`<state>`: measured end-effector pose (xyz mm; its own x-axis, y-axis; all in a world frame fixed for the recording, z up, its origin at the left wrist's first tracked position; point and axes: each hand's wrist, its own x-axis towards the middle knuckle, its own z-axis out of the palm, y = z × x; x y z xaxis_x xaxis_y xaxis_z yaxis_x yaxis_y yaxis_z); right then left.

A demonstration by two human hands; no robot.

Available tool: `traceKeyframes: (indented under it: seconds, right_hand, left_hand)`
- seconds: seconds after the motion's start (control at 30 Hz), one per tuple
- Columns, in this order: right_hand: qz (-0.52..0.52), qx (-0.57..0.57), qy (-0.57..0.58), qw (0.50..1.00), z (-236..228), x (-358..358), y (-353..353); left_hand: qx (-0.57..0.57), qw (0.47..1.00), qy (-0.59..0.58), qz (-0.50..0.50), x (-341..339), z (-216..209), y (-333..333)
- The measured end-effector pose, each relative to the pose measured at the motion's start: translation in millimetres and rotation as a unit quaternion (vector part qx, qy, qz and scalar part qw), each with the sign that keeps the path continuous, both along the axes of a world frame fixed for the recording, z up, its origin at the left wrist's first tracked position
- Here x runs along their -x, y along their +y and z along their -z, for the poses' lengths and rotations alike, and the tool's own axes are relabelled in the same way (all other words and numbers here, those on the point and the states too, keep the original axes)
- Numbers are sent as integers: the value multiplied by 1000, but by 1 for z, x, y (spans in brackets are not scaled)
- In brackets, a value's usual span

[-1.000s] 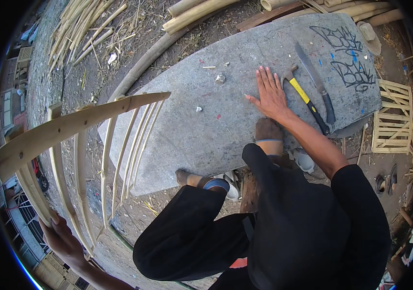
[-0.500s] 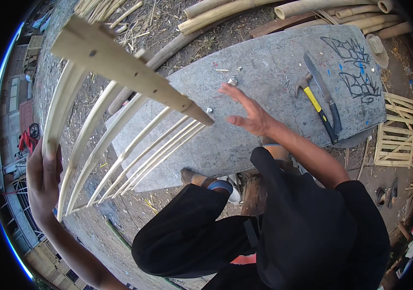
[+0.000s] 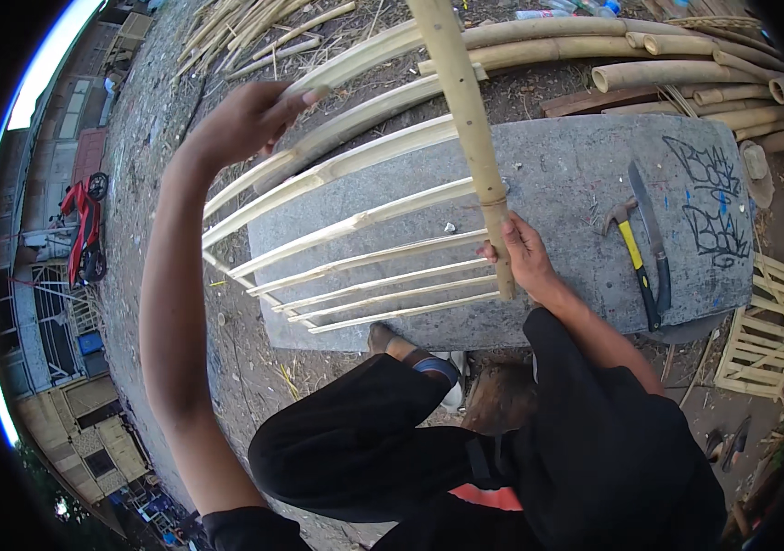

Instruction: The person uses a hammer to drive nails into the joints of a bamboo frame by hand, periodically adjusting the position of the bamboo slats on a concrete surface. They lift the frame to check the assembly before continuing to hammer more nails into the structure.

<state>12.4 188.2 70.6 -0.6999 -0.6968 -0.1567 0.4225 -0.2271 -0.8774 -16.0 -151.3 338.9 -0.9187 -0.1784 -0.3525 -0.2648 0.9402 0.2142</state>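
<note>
A bamboo frame of several pale slats joined by a cross pole is held up over a grey concrete slab. My left hand grips the far slats at the upper left. My right hand holds the lower end of the cross pole, just above the slab's near half.
A yellow-handled hammer and a long knife lie on the slab to the right. Bamboo poles are piled behind it. A small slatted bamboo crate sits at the right. Black scrawl marks the slab's right end.
The frame has swung from my left side up and over the slab. My right hand left the slab and took hold of the cross pole. My left hand rose with the slats.
</note>
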Motion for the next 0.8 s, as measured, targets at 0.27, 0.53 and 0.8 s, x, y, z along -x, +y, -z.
traceKeyframes:
  seconds: [0.27, 0.53, 0.8]
  right_hand:
    - [65, -64, -41, 995, 9, -12, 1]
    - [102, -70, -16, 992, 28, -13, 12]
    - [145, -66, 4, 987, 29, -13, -3]
  left_hand:
    - [114, 984, 120, 63, 34, 66, -3]
    - [134, 977, 162, 29, 43, 89, 32]
    - [105, 974, 203, 6, 26, 96, 13]
